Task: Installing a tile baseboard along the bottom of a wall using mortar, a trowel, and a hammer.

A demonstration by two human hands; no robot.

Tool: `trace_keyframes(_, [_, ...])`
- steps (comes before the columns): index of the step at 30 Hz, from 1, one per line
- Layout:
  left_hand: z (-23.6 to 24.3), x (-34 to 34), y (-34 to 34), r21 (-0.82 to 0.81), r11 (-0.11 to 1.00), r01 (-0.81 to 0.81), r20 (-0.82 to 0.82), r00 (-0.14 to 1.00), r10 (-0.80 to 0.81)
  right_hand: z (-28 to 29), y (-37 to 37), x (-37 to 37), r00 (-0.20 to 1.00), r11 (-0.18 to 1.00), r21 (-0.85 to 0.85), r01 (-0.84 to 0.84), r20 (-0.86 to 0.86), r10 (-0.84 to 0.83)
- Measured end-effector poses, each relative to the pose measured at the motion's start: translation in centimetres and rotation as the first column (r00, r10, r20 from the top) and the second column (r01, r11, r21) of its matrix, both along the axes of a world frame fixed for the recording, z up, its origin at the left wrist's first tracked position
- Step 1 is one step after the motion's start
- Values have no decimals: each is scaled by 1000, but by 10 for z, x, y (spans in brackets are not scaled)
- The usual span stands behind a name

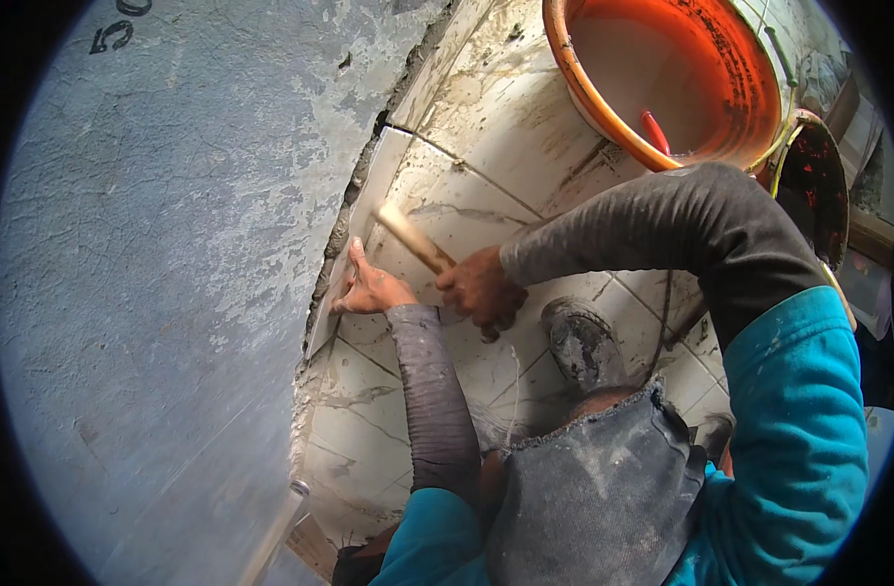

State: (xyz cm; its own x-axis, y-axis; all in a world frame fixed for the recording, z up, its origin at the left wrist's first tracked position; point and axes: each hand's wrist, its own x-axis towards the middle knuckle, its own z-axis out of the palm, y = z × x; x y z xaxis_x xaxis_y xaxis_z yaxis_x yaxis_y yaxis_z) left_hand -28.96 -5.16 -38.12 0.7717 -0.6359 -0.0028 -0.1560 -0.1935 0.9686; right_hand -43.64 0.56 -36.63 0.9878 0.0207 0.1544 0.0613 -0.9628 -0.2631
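Note:
My left hand [369, 285] holds a narrow white tile strip [378, 176] against the foot of the grey wall [164, 254], thumb up and fingers at the strip. My right hand [481, 288] is closed round a pale wooden tool handle [415, 237], whose far end reaches the strip just above my left hand and is slightly blurred. A rough, dark mortar gap runs between strip and wall. Under my hands lie white marbled floor tiles [476, 186], smeared with dirt.
An orange tub [725, 68] of cloudy liquid, with a red object [656, 132] in it, stands top right. Beside it are a dark bucket [813, 186] and clutter. My grey shoe [583, 347] is below my right hand. A pale, unclear object [276, 537] stands lower left.

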Motion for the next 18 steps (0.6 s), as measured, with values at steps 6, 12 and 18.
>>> trace_keyframes(6, [7,0,0,61,998,6,-67,998,-2,5,1,0,996,999,5,-34,-80,34])
trace_keyframes(12, [-9,10,-5,0,998,60,-66,996,-60,-4,-3,5,997,1000,3,-1,81,1])
trace_keyframes(18, [-17,14,-7,-50,997,64,30,998,-62,0,2,8,999,997,-64,-33,10,33])
